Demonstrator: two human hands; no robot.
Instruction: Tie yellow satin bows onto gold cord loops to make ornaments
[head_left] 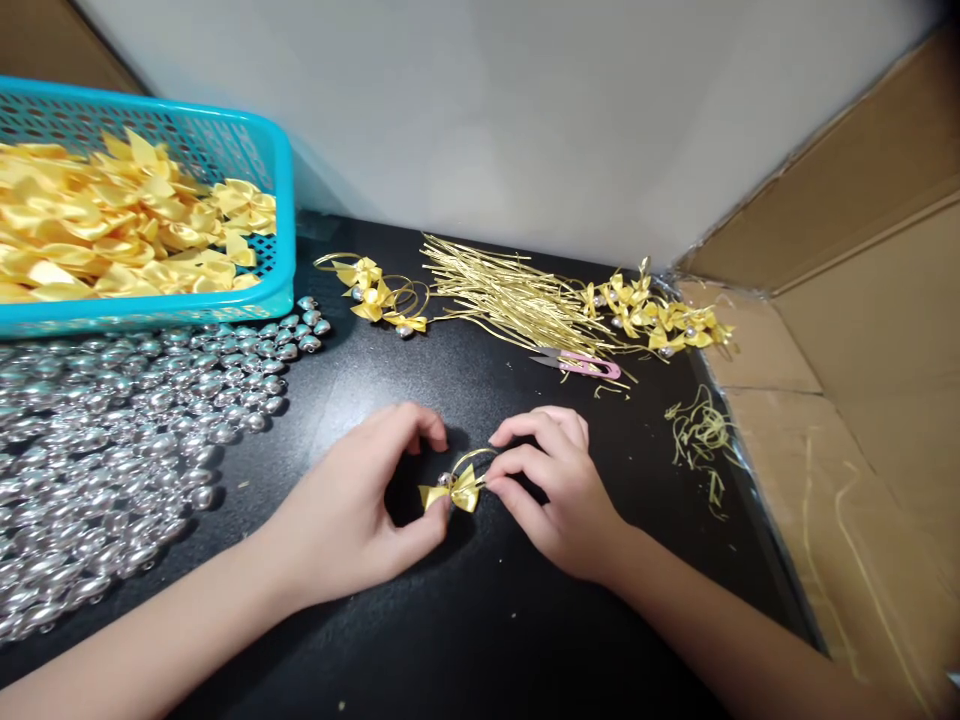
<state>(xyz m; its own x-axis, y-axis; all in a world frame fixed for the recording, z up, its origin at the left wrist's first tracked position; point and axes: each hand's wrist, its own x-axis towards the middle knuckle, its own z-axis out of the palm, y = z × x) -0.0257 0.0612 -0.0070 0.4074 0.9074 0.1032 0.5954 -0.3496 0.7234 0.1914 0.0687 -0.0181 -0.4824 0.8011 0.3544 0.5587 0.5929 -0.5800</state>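
My left hand (360, 510) rests on the black table (480, 620), thumb and curled fingers closed around one side of a small yellow ribbon bow (452, 493). A thin gold cord loop and a tiny silver bead sit at the bow. My right hand (555, 490) pinches the bow's other side and the gold cord with its fingertips. Both hands meet at the middle of the table, close to me.
A turquoise basket (277, 200) full of yellow bows stands at back left. Several silver beads (112, 450) spread across the left. Gold cords (510, 295), pink snips (581, 364) and finished bows (667, 320) (379, 295) lie behind. A cardboard box (847, 420) borders the right.
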